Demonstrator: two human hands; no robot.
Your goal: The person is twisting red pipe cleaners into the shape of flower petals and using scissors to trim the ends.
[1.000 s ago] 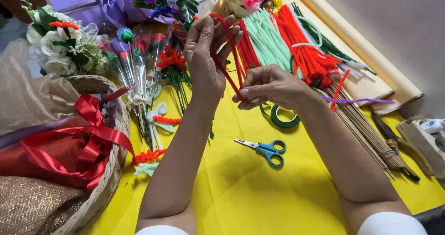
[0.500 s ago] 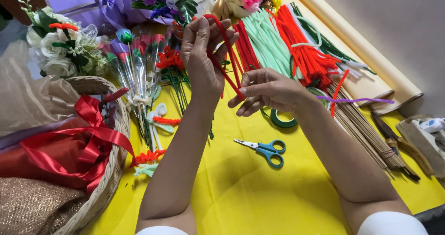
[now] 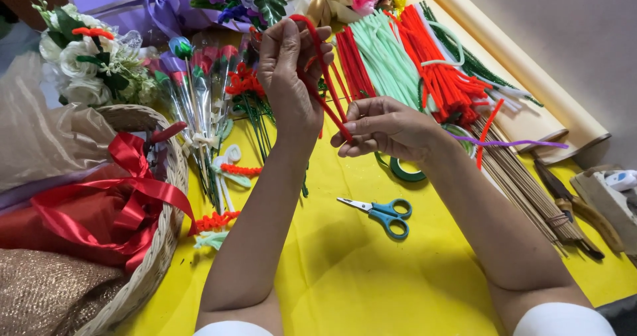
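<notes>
A red pipe cleaner (image 3: pixel 326 77) is bent into a loop and held up above the yellow table (image 3: pixel 345 269). My left hand (image 3: pixel 288 77) is raised and pinches the top of the loop between its fingertips. Lower and to the right, my right hand (image 3: pixel 385 129) grips the pipe cleaner's two lower ends together. Below both hands lie blue-handled scissors (image 3: pixel 383 213) and a roll of green tape (image 3: pixel 405 171).
Bundles of red (image 3: pixel 434 64) and pale green pipe cleaners (image 3: pixel 385 57) lie behind the hands. Thin wooden sticks (image 3: pixel 531 190) lie at right beside a cream paper roll (image 3: pixel 524 70). A wicker basket (image 3: pixel 159 243) with a red ribbon stands left. Wrapped flowers (image 3: pixel 199 97) lie beside it.
Both hands stay up with the red pipe cleaner. My left hand has shifted its fingers slightly along the loop's top, while my right hand keeps its grip on the lower ends.
</notes>
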